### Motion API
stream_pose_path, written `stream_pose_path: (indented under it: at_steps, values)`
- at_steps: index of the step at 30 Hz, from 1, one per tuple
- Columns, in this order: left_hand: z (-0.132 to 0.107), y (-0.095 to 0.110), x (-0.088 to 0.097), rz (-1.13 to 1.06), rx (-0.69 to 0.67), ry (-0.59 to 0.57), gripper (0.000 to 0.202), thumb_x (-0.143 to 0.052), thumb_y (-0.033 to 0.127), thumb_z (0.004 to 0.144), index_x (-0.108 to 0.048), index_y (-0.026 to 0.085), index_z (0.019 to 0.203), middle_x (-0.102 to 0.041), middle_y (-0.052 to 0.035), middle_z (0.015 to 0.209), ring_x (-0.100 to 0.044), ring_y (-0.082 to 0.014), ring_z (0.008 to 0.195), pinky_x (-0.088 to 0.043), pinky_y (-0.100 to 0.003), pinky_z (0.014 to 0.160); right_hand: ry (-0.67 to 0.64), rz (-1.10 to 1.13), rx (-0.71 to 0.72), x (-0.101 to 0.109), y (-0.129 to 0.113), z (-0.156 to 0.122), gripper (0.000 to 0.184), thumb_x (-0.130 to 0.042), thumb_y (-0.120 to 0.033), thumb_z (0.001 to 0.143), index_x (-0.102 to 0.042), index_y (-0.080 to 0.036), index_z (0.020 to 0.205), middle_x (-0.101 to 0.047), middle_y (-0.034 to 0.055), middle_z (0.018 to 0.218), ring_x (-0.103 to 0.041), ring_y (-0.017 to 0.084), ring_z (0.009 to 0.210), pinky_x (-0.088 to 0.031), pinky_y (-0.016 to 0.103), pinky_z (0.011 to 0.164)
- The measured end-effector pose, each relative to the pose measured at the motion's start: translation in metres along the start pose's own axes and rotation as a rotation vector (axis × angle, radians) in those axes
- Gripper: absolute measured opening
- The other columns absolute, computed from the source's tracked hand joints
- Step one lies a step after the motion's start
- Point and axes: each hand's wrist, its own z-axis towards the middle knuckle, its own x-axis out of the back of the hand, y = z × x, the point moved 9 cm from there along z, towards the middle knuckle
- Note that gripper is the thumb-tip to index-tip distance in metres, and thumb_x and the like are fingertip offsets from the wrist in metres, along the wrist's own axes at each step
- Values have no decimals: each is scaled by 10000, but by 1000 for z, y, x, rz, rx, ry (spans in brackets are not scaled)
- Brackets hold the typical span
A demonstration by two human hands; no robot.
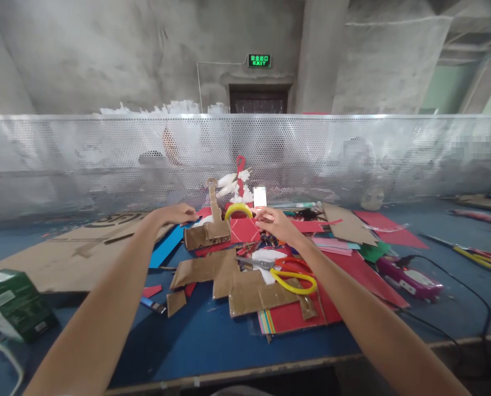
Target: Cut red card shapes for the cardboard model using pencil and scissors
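Note:
My left hand is at the far left of the pile, fingers curled down by the end of a blue paper strip; what lies under its fingertips is hidden. My right hand has its thumb and fingers closed at the upper right edge of a red paper piece marked with pale crossing lines. Just behind that piece stands a yellow tape roll. A lit phone leans upright beyond my right fingertips. Between my forearms lie scissors with yellow and orange handles, on cut cardboard pieces.
A red twisted figure with white tufts stands behind, before a perforated metal screen. Large cardboard and a green box lie left. At right are red sheets, a purple device with a black cable, and pliers.

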Motion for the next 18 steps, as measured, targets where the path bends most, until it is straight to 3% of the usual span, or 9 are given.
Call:
stream_pose_path:
  at_steps: [2, 4, 6, 9, 11, 13, 18]
  values:
    - [-6, 27, 11, -171, -25, 132, 370, -748, 536, 666, -722, 200, 819, -716, -69, 800, -638, -236, 789, -439, -274, 711, 0, 14, -15, -1, 0, 0, 176, -671, -319, 788, -609, -199, 901, -621, -9, 746, -597, 144, 647, -460, 246, 541]
    - [-15, 63, 9, -336, -106, 238, 386, -768, 522, 685, -721, 212, 910, -731, -85, 941, -651, -249, 893, -460, -279, 746, 16, 45, -22, -1, -2, 0, 182, -672, -321, 787, -602, -202, 907, -617, -17, 727, -601, 144, 631, -467, 249, 543]
    - [-23, 92, -10, -549, -139, 247, 440, -760, 532, 731, -695, 224, 1039, -728, -92, 1031, -661, -249, 972, -492, -293, 782, 38, 77, -23, -1, -5, 0, 182, -669, -320, 787, -594, -206, 908, -617, -21, 713, -624, 153, 637, -467, 251, 546]
    - [-29, 119, -56, -895, -102, 169, 518, -788, 533, 741, -663, 232, 1144, -722, -104, 1125, -686, -244, 1008, -538, -325, 804, 49, 99, -14, -4, -11, -1, 170, -668, -306, 782, -589, -208, 894, -624, -15, 715, -649, 167, 659, -472, 257, 561]
    - [-29, 128, -83, -1065, -77, 111, 545, -850, 489, 696, -678, 221, 1138, -742, -106, 1090, -710, -250, 963, -559, -353, 809, 40, 96, -4, -8, -14, -2, 146, -669, -297, 784, -592, -207, 871, -631, -9, 723, -647, 161, 656, -489, 272, 599]
    - [-29, 129, -98, -1214, -56, 126, 521, -913, 411, 620, -711, 188, 1045, -763, -109, 1031, -728, -250, 894, -572, -366, 822, 18, 87, 11, -14, -17, -3, 119, -662, -295, 797, -600, -208, 851, -653, 11, 771, -649, 162, 675, -504, 289, 635]
    - [-28, 110, -107, -1218, 21, 216, 431, -924, 333, 579, -735, 143, 916, -781, -111, 905, -737, -245, 794, -591, -355, 753, -36, -1, 32, -20, -22, -5, 78, -617, -289, 836, -612, -215, 862, -715, 80, 960, -685, 214, 837, -521, 320, 686]
